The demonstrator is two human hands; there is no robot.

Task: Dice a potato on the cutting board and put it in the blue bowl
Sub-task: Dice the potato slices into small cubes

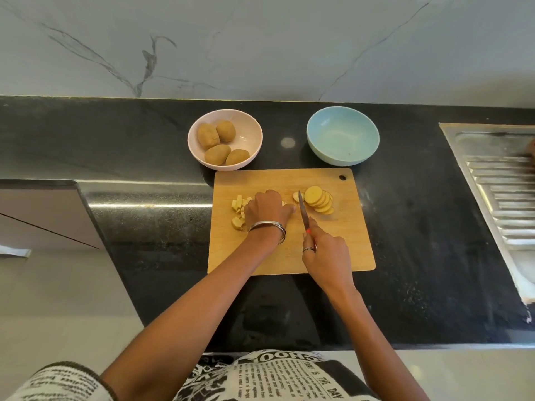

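Observation:
A wooden cutting board [341,244] lies on the black counter. My left hand [267,209] rests curled over potato pieces at the board's middle, hiding what is under it. Diced potato chunks [238,211] lie just left of that hand. My right hand [324,253] grips a knife [303,211] by its handle, blade pointing away from me, between my left hand and a fanned stack of round potato slices [318,199]. The blue bowl [343,136] stands behind the board to the right, with nothing in it.
A pink bowl [250,125] holding several whole potatoes stands behind the board's left corner. A steel sink drainboard [503,186] lies at the far right. The counter's edge drops off to the left, and a marble wall rises behind.

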